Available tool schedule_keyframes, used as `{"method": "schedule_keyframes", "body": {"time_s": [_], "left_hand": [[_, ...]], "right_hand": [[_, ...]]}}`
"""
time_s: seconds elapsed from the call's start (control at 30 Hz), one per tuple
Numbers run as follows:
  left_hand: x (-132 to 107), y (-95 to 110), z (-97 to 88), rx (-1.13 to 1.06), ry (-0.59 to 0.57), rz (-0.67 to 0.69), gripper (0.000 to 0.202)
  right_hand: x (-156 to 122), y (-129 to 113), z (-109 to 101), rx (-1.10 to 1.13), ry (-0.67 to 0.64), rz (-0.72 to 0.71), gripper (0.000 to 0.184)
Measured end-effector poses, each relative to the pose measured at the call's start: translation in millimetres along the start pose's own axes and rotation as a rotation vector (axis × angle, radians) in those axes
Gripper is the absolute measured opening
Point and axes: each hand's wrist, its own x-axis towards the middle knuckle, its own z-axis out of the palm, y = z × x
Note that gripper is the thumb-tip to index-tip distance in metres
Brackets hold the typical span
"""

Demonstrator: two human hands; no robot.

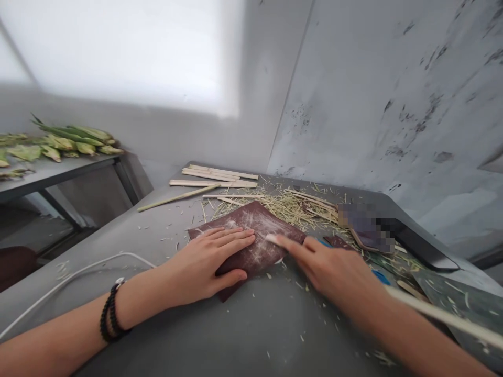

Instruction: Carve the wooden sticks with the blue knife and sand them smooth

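My left hand (204, 262) lies flat with its fingers spread on a dusty brown sheet of sandpaper (257, 222), pinning it to the grey table (236, 330). My right hand (334, 269) is closed around a long pale bamboo stick (444, 314). Its index finger is stretched along the stick and presses the tip onto the sandpaper's right edge. The stick's far end runs off to the lower right. A black bead bracelet (110, 317) sits on my left wrist.
Several cut bamboo strips (214, 177) and a thin green stalk (176, 198) lie at the table's back, with a heap of shavings (291, 204) beside them. A white cable (78, 272) crosses the left side. A black flat device (424, 246) lies at right. A side table holds green husks (74, 139).
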Motion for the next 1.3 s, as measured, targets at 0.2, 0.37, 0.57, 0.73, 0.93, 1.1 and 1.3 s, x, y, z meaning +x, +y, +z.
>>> {"method": "schedule_keyframes", "body": {"time_s": [0.2,0.37,0.57,0.73,0.93,1.1,1.3], "left_hand": [[1,-1,0.4,-0.015,0.01,0.01,0.06],[0,-1,0.9,-0.021,0.02,0.005,0.061],[0,-1,0.4,0.001,-0.001,-0.022,0.063],[0,0,0.3,0.002,0.0,-0.028,0.062],[0,-1,1.2,0.007,0.015,-0.026,0.062],[2,-1,0.8,0.049,-0.009,-0.045,0.062],[2,-1,1.4,0.018,0.003,-0.033,0.062]], "right_hand": [[-1,-3,-1,-0.019,-0.007,0.02,0.069],[1,-1,-1,-0.005,-0.001,0.029,0.067],[4,0,-2,-0.032,-0.011,0.051,0.06],[4,-4,-3,-0.012,0.016,-0.028,0.065],[3,-6,-7,0.021,0.003,-0.038,0.066],[1,-5,-9,0.066,0.012,-0.11,0.07],[0,-3,-14,0.039,-0.022,-0.1,0.071]]}}
